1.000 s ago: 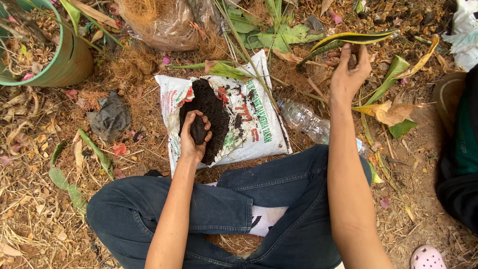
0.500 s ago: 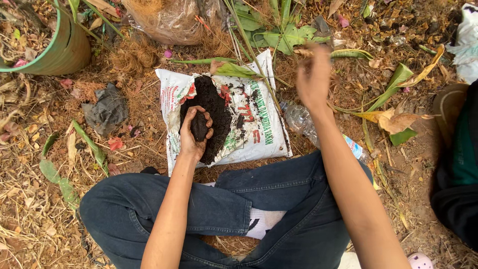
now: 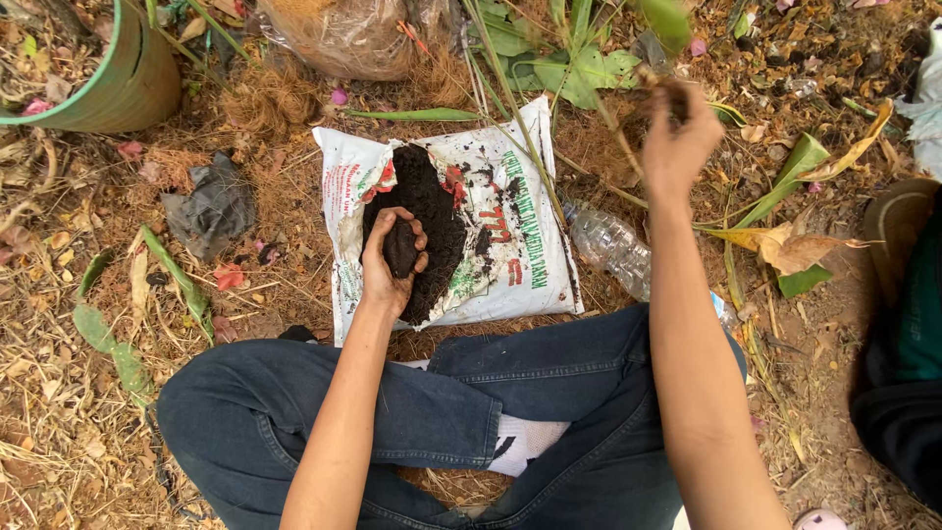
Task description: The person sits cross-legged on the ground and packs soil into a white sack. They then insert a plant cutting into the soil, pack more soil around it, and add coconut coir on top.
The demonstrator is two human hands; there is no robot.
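Observation:
A white printed bag [image 3: 520, 260] lies flat on the ground in front of my crossed legs, with a pile of dark soil [image 3: 437, 211] on it. My left hand [image 3: 388, 270] rests on the pile, its fingers closed round a lump of that soil. My right hand [image 3: 677, 137] is raised beyond the bag's right corner, fingers curled round a dark brown clump [image 3: 672, 98] at the foot of a green leafy plant [image 3: 579, 69]. Thin stems [image 3: 520, 128] cross the bag's upper right.
A green pot [image 3: 137, 83] stands far left, and a clear sack of brown fibre [image 3: 343, 34] sits at the top. A crushed plastic bottle [image 3: 613, 245] lies right of the bag, a grey rag [image 3: 211, 211] left of it. Another person's dark clothing [image 3: 908, 353] fills the right edge.
My right hand let go of a long striped leaf, swung left and closed on the brown clump by the plant. My left hand stays on the soil with its lump.

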